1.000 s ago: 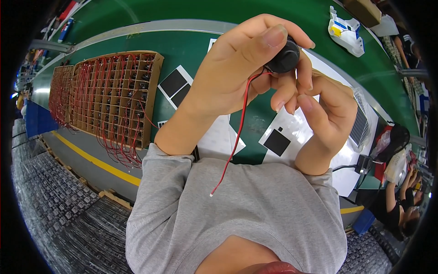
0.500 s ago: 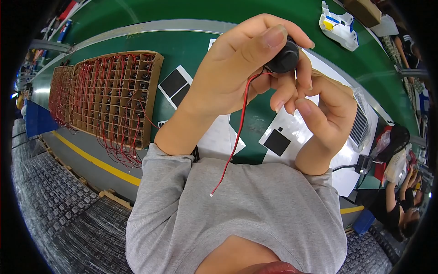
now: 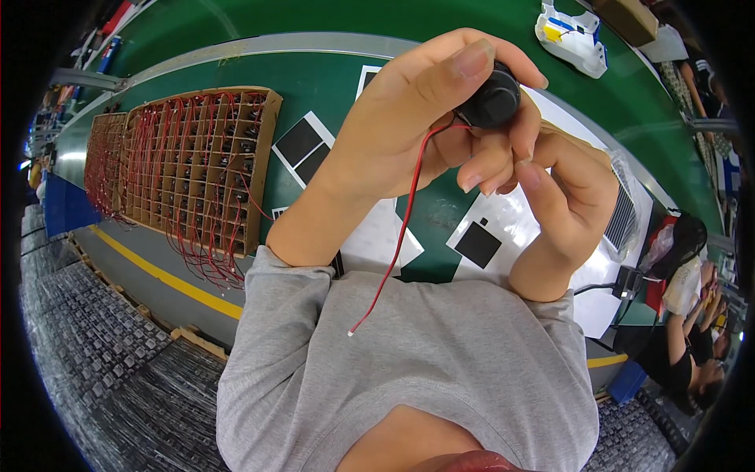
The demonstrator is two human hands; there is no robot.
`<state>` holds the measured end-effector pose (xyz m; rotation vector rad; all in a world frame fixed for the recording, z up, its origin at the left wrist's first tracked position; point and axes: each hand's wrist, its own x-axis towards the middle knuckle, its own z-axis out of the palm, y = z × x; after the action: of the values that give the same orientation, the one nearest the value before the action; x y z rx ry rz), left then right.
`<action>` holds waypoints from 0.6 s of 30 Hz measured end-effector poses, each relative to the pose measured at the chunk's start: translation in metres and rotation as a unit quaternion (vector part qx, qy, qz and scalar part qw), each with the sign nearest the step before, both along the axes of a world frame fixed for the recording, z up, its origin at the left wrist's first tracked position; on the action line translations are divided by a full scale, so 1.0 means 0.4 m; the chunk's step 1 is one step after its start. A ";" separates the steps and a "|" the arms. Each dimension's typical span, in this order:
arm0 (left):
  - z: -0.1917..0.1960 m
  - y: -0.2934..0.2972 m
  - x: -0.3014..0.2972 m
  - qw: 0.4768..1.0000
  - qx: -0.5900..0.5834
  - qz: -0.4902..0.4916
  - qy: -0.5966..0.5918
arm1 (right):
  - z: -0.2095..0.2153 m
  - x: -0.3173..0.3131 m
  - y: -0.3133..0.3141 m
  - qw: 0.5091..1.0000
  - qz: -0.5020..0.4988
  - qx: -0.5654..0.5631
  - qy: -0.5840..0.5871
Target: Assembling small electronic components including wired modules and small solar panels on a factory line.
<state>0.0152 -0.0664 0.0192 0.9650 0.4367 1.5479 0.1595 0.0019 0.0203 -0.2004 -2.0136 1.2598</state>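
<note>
Raised over the bench, my left hand [image 3: 413,118] grips a small black round part [image 3: 494,101] between thumb and fingers. From it a thin red-and-black cable [image 3: 409,206] hangs down in front of my grey shirt, ending in a tiny white plug [image 3: 351,333]. Close beside it, my right hand [image 3: 572,185] has its fingers curled, thumb and fingertips pinched together against the left hand's lower fingers. Whatever lies in that pinch, if anything, cannot be made out. The part's underside is hidden by my fingers.
At left, a cardboard divider box [image 3: 197,165] contains several black parts with red cables. White sheets with black squares [image 3: 478,245] lie on the green bench. A white plastic housing [image 3: 572,38] sits at the far right. Another person [image 3: 684,338] is at the right edge.
The cable's plug end has swung slightly left and up. My left hand and the black part have shifted slightly. The white housing has moved a little left and away.
</note>
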 end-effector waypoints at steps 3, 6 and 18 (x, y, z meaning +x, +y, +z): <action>-0.003 0.002 0.000 1.000 0.001 -0.009 -0.013 | 0.002 0.001 -0.001 1.000 -0.004 0.000 0.000; -0.009 0.004 -0.001 0.999 0.004 -0.025 -0.034 | 0.005 0.002 -0.002 1.000 -0.002 0.007 -0.001; -0.027 0.019 0.001 0.987 0.012 -0.104 -0.123 | 0.000 0.009 0.004 0.992 0.072 -0.096 0.048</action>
<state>0.0156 -0.0588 0.0084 0.7970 0.1376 1.4607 0.1633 0.0034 0.0204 -0.0843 -1.8526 1.5260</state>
